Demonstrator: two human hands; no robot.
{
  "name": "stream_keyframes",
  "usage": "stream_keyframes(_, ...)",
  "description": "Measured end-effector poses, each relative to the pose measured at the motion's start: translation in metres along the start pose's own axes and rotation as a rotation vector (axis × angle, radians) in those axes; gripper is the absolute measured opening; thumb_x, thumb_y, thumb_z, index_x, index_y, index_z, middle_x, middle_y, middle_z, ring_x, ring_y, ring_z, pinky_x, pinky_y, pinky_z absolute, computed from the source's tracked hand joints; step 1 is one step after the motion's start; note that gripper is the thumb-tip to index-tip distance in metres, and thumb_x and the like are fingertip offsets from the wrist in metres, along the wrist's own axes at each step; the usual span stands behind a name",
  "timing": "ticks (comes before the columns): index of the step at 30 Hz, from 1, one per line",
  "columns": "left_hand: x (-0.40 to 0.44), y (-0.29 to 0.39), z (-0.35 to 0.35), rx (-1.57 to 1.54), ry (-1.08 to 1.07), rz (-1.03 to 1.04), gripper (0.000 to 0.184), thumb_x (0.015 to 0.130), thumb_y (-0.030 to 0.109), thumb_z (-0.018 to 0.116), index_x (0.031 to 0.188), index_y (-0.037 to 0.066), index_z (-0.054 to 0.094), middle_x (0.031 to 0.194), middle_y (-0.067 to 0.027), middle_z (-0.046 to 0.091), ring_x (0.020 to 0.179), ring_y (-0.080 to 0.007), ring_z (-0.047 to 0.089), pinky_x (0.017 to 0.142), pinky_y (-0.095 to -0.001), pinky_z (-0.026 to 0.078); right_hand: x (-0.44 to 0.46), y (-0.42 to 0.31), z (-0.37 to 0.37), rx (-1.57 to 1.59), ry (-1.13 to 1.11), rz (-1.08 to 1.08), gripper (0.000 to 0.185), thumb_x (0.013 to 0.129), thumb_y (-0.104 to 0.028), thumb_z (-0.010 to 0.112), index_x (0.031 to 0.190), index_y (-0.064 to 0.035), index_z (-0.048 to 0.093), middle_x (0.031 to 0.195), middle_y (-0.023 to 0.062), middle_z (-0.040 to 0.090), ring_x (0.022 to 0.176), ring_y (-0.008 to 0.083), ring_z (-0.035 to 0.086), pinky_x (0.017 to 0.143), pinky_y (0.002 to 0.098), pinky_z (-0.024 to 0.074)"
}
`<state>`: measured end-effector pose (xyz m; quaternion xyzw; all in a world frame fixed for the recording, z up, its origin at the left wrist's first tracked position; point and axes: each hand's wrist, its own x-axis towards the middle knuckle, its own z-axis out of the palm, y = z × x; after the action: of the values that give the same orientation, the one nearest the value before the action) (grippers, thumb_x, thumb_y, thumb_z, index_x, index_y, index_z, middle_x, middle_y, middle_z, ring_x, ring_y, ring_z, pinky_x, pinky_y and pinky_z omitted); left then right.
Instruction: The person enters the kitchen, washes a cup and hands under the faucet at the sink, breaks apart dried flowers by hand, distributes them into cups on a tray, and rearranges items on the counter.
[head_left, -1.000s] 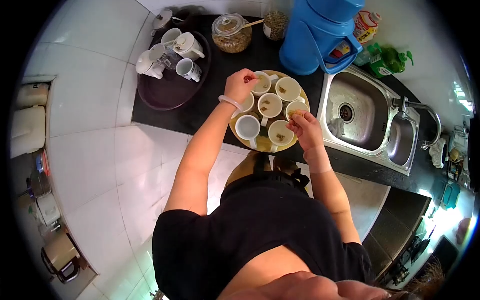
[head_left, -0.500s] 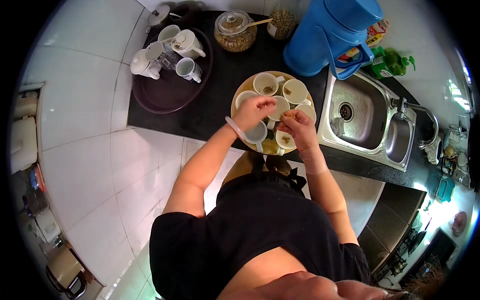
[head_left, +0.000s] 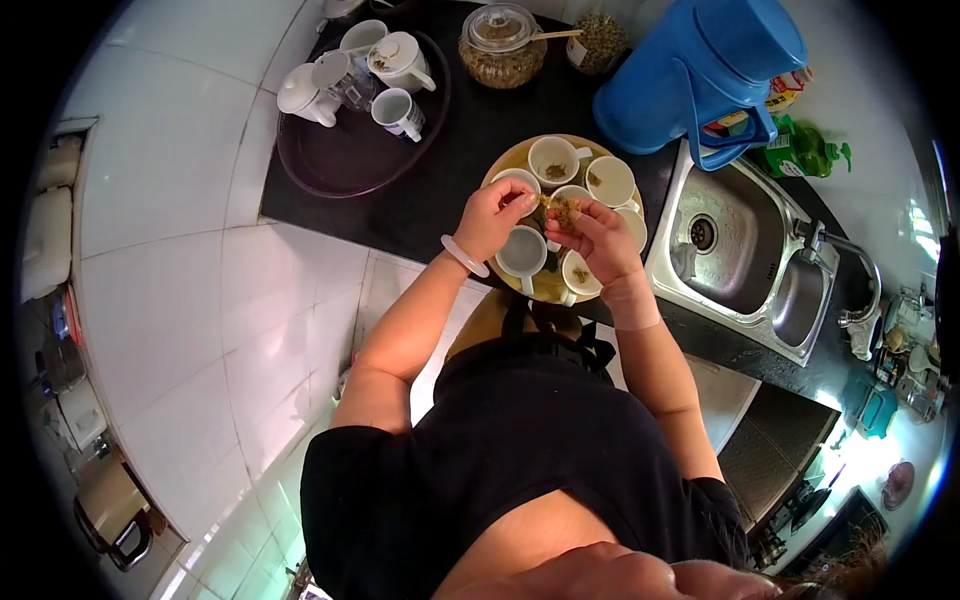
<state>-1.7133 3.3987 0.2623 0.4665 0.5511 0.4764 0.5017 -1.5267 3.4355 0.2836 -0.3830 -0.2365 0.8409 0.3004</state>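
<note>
Several white cups stand close together on a round wooden tray (head_left: 500, 165). Small brown dried bits lie in the back cup (head_left: 553, 155), the back right cup (head_left: 612, 183) and the front right cup (head_left: 580, 277). Between the fingers of my right hand (head_left: 600, 240) is a clump of yellowish-brown dried herbs (head_left: 564, 212), held above the middle cup. My left hand (head_left: 492, 215) is closed in a pinch over the left cup (head_left: 517, 180); what the fingertips hold is hidden. The front left cup (head_left: 522, 250) shows a pale inside just below my left hand.
Behind the tray stand a lidded glass jar (head_left: 503, 55), another jar of dried pieces (head_left: 597, 45) and a big blue thermos (head_left: 660, 90). A steel sink (head_left: 735, 235) is on the right. Far left, a dark oval tray (head_left: 335, 170) carries cups and lidded pots.
My left hand has shifted from over the middle cup to the left cup, its fingers now pinched. My right hand still grips the dried herbs. The whole view has shifted slightly.
</note>
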Motion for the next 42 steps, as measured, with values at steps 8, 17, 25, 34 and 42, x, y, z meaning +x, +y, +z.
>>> stream_keyframes(8, -0.003, 0.015, 0.025, 0.029, -0.064, -0.016, 0.017, 0.081, 0.006, 0.060, 0.096, 0.000, 0.059, 0.083, -0.0024, 0.062, 0.072, -0.0060, 0.057, 0.065, -0.0198, 0.047, 0.001, 0.004, 0.000, 0.033, 0.080, -0.047, 0.021, 0.085, -0.004, 0.052, 0.104, 0.0038, 0.056, 0.098, 0.0127, 0.059, 0.085, 0.0219, 0.061, 0.080, 0.0312, 0.0513)
stream_keyframes(17, 0.005, 0.001, 0.018, -0.146, -0.042, -0.121, 0.012, 0.081, 0.006, 0.059, 0.091, 0.000, 0.059, 0.076, -0.0008, 0.059, 0.064, -0.0050, 0.053, 0.059, -0.0176, 0.044, -0.003, 0.006, -0.010, 0.014, 0.154, -0.097, 0.022, 0.084, -0.005, 0.053, 0.104, 0.0044, 0.055, 0.094, 0.0114, 0.059, 0.084, 0.0202, 0.060, 0.076, 0.0312, 0.0526)
stream_keyframes(25, 0.004, 0.009, 0.023, -0.337, -0.093, -0.189, 0.012, 0.081, 0.005, 0.058, 0.092, 0.001, 0.059, 0.079, 0.0002, 0.059, 0.068, -0.0051, 0.052, 0.061, -0.0163, 0.042, -0.001, 0.006, -0.011, 0.010, 0.124, -0.117, 0.015, 0.081, -0.004, 0.058, 0.095, 0.0026, 0.056, 0.092, 0.0093, 0.058, 0.082, 0.0182, 0.060, 0.075, 0.0302, 0.0530)
stream_keyframes(34, -0.002, 0.014, 0.022, 0.048, -0.098, -0.101, 0.011, 0.081, 0.004, 0.058, 0.091, 0.000, 0.059, 0.076, -0.0021, 0.060, 0.066, -0.0058, 0.055, 0.060, -0.0176, 0.045, -0.006, 0.007, -0.001, -0.140, 0.151, -0.101, 0.018, 0.081, -0.005, 0.059, 0.096, 0.0042, 0.058, 0.090, 0.0095, 0.060, 0.076, 0.0170, 0.061, 0.072, 0.0288, 0.0531)
stream_keyframes(42, 0.007, 0.005, -0.011, -0.170, 0.126, -0.076, 0.010, 0.080, 0.005, 0.059, 0.088, 0.000, 0.056, 0.071, -0.0025, 0.058, 0.062, -0.0066, 0.053, 0.058, -0.0189, 0.045, -0.010, 0.002, -0.015, -0.065, 0.206, -0.103, 0.016, 0.084, -0.005, 0.055, 0.098, 0.0027, 0.055, 0.091, 0.0088, 0.059, 0.080, 0.0182, 0.060, 0.075, 0.0300, 0.0513)
